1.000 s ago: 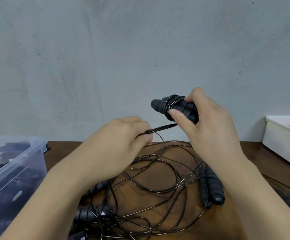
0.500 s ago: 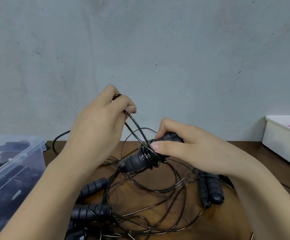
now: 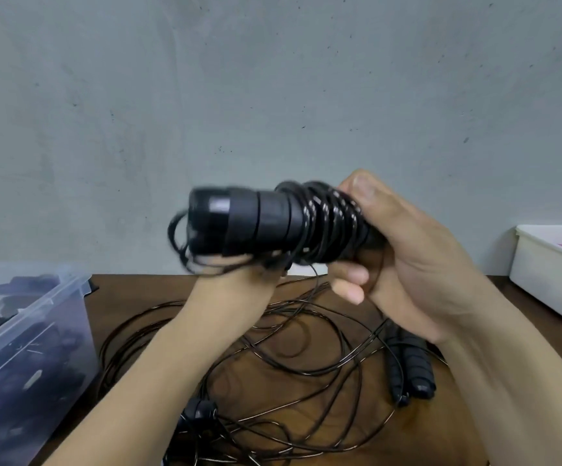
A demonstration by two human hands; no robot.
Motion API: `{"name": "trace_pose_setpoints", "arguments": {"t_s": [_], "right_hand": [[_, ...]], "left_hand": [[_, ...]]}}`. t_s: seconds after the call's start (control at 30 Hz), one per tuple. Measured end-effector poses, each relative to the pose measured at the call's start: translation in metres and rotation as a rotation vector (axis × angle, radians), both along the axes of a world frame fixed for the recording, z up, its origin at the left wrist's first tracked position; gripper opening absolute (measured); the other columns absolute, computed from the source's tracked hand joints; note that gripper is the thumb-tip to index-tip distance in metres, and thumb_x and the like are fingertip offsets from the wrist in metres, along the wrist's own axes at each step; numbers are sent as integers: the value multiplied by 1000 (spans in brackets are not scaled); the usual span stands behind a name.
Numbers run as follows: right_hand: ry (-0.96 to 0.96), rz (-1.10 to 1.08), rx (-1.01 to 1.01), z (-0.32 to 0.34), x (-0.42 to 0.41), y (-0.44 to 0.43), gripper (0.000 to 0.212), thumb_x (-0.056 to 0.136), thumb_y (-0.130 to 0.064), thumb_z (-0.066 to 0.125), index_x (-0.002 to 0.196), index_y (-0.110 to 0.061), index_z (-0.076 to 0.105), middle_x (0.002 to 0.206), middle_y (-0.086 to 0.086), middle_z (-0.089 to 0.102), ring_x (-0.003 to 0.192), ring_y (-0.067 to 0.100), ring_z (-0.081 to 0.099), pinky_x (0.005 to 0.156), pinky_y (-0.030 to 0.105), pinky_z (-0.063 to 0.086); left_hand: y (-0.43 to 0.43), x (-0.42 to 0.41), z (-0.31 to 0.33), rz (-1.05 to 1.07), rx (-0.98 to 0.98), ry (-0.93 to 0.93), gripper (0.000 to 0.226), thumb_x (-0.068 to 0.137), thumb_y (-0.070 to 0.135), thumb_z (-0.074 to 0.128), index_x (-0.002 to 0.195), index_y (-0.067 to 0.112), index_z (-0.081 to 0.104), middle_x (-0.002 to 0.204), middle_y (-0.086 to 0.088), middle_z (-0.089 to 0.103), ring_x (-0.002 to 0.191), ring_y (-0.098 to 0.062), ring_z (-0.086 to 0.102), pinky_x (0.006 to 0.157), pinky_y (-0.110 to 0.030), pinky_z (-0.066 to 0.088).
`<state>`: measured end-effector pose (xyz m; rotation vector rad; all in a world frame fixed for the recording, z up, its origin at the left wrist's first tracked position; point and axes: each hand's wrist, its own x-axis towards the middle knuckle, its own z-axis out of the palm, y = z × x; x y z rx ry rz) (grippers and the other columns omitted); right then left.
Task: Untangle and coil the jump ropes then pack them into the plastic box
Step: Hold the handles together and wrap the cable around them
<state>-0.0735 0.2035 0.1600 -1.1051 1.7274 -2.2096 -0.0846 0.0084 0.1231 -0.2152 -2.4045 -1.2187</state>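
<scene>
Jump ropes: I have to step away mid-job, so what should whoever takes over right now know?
Right hand grips the handles, with cord wound round them, raised above the table.
Left hand is under them; it is blurred, so its grip is unclear.
Done: some ropes lie in the plastic box, far left.
Left: finish this coil, box it, then undo the tangle on the table.

Glossy black cord [image 3: 326,223], clear plastic box [image 3: 48,317], dark wood table [image 3: 306,351].
</scene>
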Motion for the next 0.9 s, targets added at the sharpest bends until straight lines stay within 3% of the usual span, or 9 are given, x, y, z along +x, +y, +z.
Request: {"name": "trace_pose_setpoints", "arguments": {"t_s": [0.07, 0.17, 0.23, 0.33, 0.4, 0.5, 0.6, 0.73, 0.9], "right_hand": [[-4, -121, -73, 3, -1, -2, 45, 97, -47, 67, 107, -6, 53, 93, 15, 53, 59, 18, 38, 49, 29, 43], [-1, -273, -124, 2, -5, -4, 54, 100, -48, 61, 118, 2, 53, 87, 14, 55, 58, 18, 39, 49, 30, 42], [8, -297, -159, 2, -6, -7, 65, 100, -50, 60, 123, 10, 50, 90, 16, 55, 58, 17, 40, 50, 31, 41], [16, -322, -206, 3, -2, -9, 71, 99, -49, 61, 128, 14, 47, 95, 16, 55, 59, 17, 40, 50, 30, 41], [-1, -338, -213, 4, -1, -8, 70, 99, -49, 61, 130, 13, 48, 93, 14, 57, 60, 18, 41, 50, 30, 42], [-38, -369, -203, 4, -2, -8, 63, 100, -50, 61, 121, 9, 55, 83, 13, 56, 57, 18, 41, 49, 29, 43], [-63, -399, -195, 4, -1, -9, 59, 101, -49, 62, 120, 7, 57, 79, 12, 55, 56, 18, 41, 48, 29, 43], [-94, -368, -214, 8, 0, -4, 54, 106, -49, 56, 123, 2, 61, 79, 10, 52, 56, 15, 39, 47, 26, 40], [-124, -339, -205, 11, 6, -1, 42, 106, -48, 57, 116, -8, 66, 76, 10, 51, 55, 15, 34, 45, 24, 37]], "left_hand": [[10, -4, -2, -154, 96, 97, 28, 109, 15, 48, 96, 20, 73, 88, 9, 77, 83, 0, 71, 78, -15, 48], [16, -8, -3, -312, 282, 102, 26, 111, 31, 45, 96, 16, 61, 50, 4, 48, 42, -15, 46, 48, -28, 38], [21, -6, -3, -355, 266, 128, 30, 113, 37, 39, 95, 32, 62, 52, 9, 35, 43, -11, 32, 46, -26, 28], [18, 0, -1, -367, 198, 169, 47, 112, 47, 35, 74, 50, 62, 58, 7, 33, 50, -10, 32, 53, -28, 28], [12, -1, -1, -361, 90, 220, 44, 108, 52, 35, 76, 48, 64, 57, 8, 36, 51, -8, 36, 54, -23, 29], [7, -4, -1, -295, -120, 308, 41, 106, 53, 38, 96, 30, 70, 57, 10, 47, 54, -7, 50, 56, -13, 33], [4, -8, -3, -272, -197, 335, 46, 109, 50, 36, 90, 21, 67, 54, 16, 48, 53, -6, 52, 55, -12, 33], [1, -15, -4, -253, -279, 356, 48, 111, 50, 30, 78, 25, 54, 58, 9, 48, 60, -11, 55, 57, -20, 39], [-8, -31, -9, -188, -361, 302, 35, 110, 50, 33, 76, 44, 39, 58, 3, 47, 62, -17, 52, 57, -32, 41]]}}
